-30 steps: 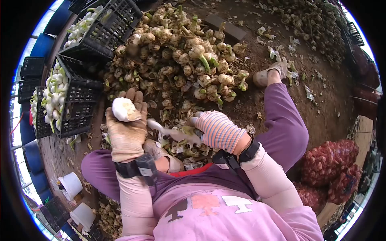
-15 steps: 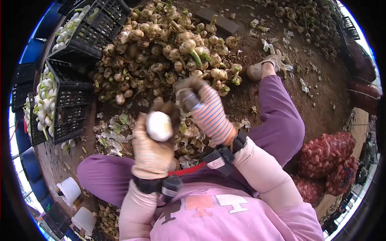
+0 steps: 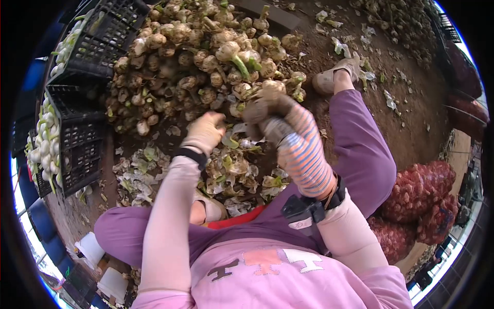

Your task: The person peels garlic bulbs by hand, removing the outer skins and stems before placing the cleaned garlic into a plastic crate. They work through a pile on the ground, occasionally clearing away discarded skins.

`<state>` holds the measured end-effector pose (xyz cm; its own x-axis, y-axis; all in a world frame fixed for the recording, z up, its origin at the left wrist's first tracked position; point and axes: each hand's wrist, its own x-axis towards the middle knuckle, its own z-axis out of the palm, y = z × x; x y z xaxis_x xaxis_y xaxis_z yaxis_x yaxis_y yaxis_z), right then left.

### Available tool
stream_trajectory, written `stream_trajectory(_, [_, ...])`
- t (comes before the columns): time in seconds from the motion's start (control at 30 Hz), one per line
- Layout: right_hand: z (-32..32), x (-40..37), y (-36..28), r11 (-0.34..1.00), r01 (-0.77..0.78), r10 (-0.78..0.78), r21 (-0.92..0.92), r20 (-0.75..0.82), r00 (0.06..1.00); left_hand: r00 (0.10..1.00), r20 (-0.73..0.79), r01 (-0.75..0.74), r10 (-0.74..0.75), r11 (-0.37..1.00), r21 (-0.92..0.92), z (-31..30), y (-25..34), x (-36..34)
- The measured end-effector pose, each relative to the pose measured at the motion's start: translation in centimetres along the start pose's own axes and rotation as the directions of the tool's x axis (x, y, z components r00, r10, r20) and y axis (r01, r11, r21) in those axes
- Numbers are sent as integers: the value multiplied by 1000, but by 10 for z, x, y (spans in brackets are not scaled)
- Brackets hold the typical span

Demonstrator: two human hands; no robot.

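My left hand [image 3: 207, 133], in a pale glove, is held over the near edge of a heap of soil-covered garlic bulbs [image 3: 180, 67]. Its fingers curl downward and look closed; whatever may be in them is hidden. To its right, my right hand [image 3: 288, 134] wears a striped glove with dark, soiled fingers. Blurred by motion, it appears closed at the heap's near right side, and I cannot make out what it holds. Loose papery garlic peelings [image 3: 231, 172] lie on the ground below both hands.
Black crates [image 3: 82, 149] with white, green-stemmed garlic stand at the left. White buckets [image 3: 91, 248] sit lower left. Red net sacks [image 3: 419, 193] of bulbs lie at the right. A flat board [image 3: 270, 14] is behind the heap. My bent legs [image 3: 363, 139] flank the peelings.
The white peeled bulb that was in my left hand is out of sight. My left hand has moved up towards the heap, and my right hand has shifted right. The view has moved slightly.
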<state>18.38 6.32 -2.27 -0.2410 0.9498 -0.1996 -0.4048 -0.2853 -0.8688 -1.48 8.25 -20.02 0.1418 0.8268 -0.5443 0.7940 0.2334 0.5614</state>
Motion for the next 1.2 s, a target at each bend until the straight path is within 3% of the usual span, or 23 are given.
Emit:
stream_trajectory(0.03, [-1, 0, 1, 996, -47, 49, -69, 23, 999, 996, 31, -92, 86, 934, 347, 49, -38, 28])
stream_trajectory(0.07, [-7, 6, 2, 961, 44, -1, -274, 157, 988, 970, 152, 118, -190, 914, 389, 20, 23, -2])
stream_trajectory(0.13, [-9, 8, -4, 868, 3, 85, -497, 154, 984, 974, 115, 152, -197, 935, 320, 60, -24, 37])
stream_trajectory(0.17, [-8, 8, -10, 840, -134, 217, -525, 100, 971, 972, 78, 198, -223, 949, 246, 62, -21, 40])
stream_trajectory(0.2, [-10, 7, -6, 841, -139, 219, -523, 93, 971, 988, -138, 89, -67, 984, 155, 61, -29, 23])
stream_trajectory(0.23, [-13, 10, 3, 831, -110, 174, -545, 67, 983, 988, -95, 80, -119, 937, -339, 47, -24, 15])
stream_trajectory(0.27, [-16, 13, 14, 821, -75, 122, -567, 47, 991, 989, -39, 64, -140, 660, -749, 29, -17, 7])
stream_trajectory(0.3, [-22, 16, 36, 847, 3, 21, -532, 40, 999, 994, -95, -52, -45, 572, -819, 5, 6, -11])
stream_trajectory(0.33, [-19, 17, 33, 849, 16, 13, -528, 50, 999, 986, -161, -162, 42, 466, -870, -20, 33, -33])
stream_trajectory(0.4, [-15, 17, 27, 868, -236, 272, -436, 22, 962, 974, -178, -222, 143, 408, -886, -58, 62, -69])
stream_trajectory(0.43, [-13, 19, 27, 891, -219, 260, -399, 53, 964, 983, -158, -186, 98, 504, -843, -78, 89, -90])
stream_trajectory(0.47, [-10, 18, 26, 892, -207, 252, -401, 60, 966, 888, -382, -437, 254, 724, -534, -76, 96, -98])
stream_trajectory(0.53, [-6, 13, 24, 944, -263, 296, -201, 157, 942, 891, -402, -408, 210, 759, -508, -75, 108, -120])
stream_trajectory(0.57, [-4, 11, 23, 944, -261, 294, -203, 159, 942, 793, -487, -528, 367, 813, -247, -74, 109, -126])
stream_trajectory(0.6, [-1, 8, 22, 948, -294, 313, -121, 206, 927, 791, -489, -529, 366, 812, -247, -74, 113, -132])
stream_trajectory(0.7, [3, 4, 11, 922, -378, 320, 88, 378, 869, 647, -599, -511, 472, 851, 119, -76, 124, -149])
stream_trajectory(0.73, [3, 2, 8, 922, -376, 319, 87, 380, 868, 645, -600, -511, 472, 851, 121, -76, 125, -153])
stream_trajectory(0.83, [2, -4, 3, 945, -328, 300, -19, 455, 838, 572, -558, -449, 601, 799, 400, -78, 125, -163])
stream_trajectory(0.97, [3, -9, -7, 949, -311, 295, -49, 483, 824, 591, -544, -444, 595, 803, 397, -79, 128, -169])
stream_trajectory(1.07, [5, -14, -1, 958, -278, 280, -66, 415, 866, 593, -578, -488, 560, 821, 295, -77, 127, -170])
stream_trajectory(1.2, [8, -21, -6, 931, -365, 322, 20, 429, 844, 594, -578, -510, 560, 817, 269, -78, 128, -175])
